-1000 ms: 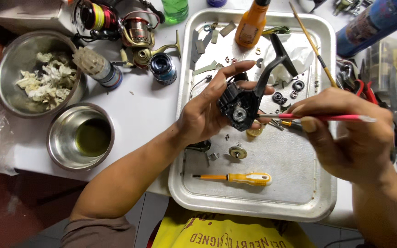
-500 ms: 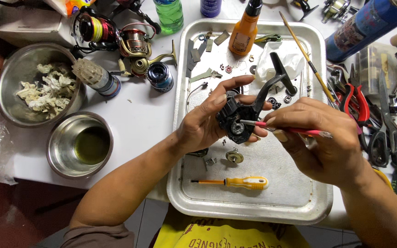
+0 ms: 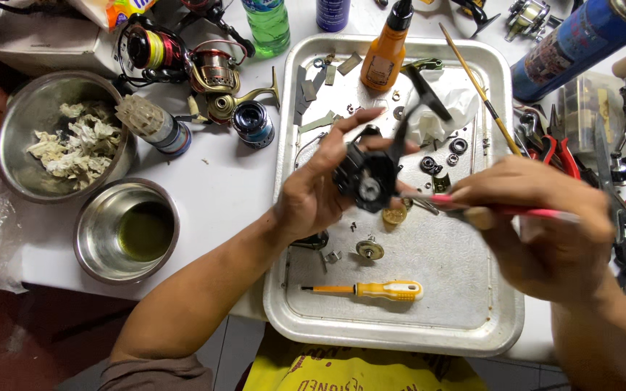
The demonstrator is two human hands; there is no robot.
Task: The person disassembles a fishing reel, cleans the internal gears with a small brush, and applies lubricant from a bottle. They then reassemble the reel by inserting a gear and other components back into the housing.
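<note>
My left hand (image 3: pixel 320 192) holds a black fishing reel body (image 3: pixel 367 177) with its crank handle sticking up, above a metal tray (image 3: pixel 472 326). My right hand (image 3: pixel 537 232) grips a thin red-handled tool (image 3: pixel 516 211) whose tip points left, close to the reel body's face. Small metal parts lie on the tray below the reel: a brass gear (image 3: pixel 394 216) and a round spindle piece (image 3: pixel 369 250). A yellow screwdriver (image 3: pixel 378 290) rests near the tray's front.
An orange bottle (image 3: pixel 385 54), washers and a tissue sit at the tray's back. Left of it are two steel bowls, one with crumpled paper (image 3: pixel 74 145), one with yellowish liquid (image 3: pixel 135 230), plus spinning reels (image 3: pixel 182 61). Pliers and scissors (image 3: pixel 617 195) lie right.
My view has shifted slightly. Both hands stayed together over the tray, the right hand bringing the red tool's tip in toward the reel body.
</note>
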